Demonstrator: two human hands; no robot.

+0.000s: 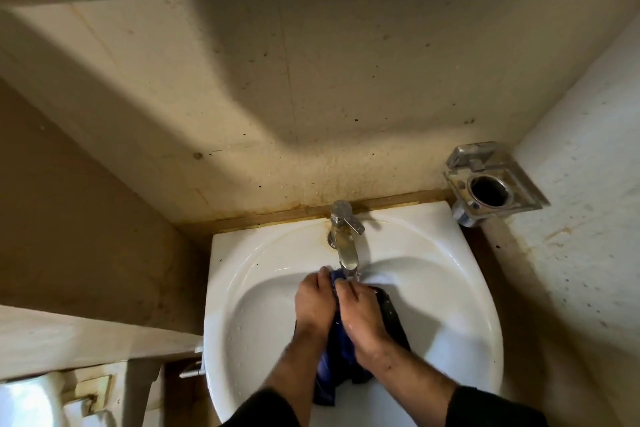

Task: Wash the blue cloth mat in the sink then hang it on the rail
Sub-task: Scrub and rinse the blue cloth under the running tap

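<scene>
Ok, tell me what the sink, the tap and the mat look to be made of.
Sink: glossy white, likely glazed ceramic; it shows bright highlights.
Tap: shiny silver metal, probably chromed, stained brown at the base.
Blue cloth mat: soft fabric; it bunches and folds, looks wet.

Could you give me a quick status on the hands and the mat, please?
Left hand and right hand both grip the mat. Mat bunched in the sink under the running tap. Nothing in the way; rail not in view.
</scene>
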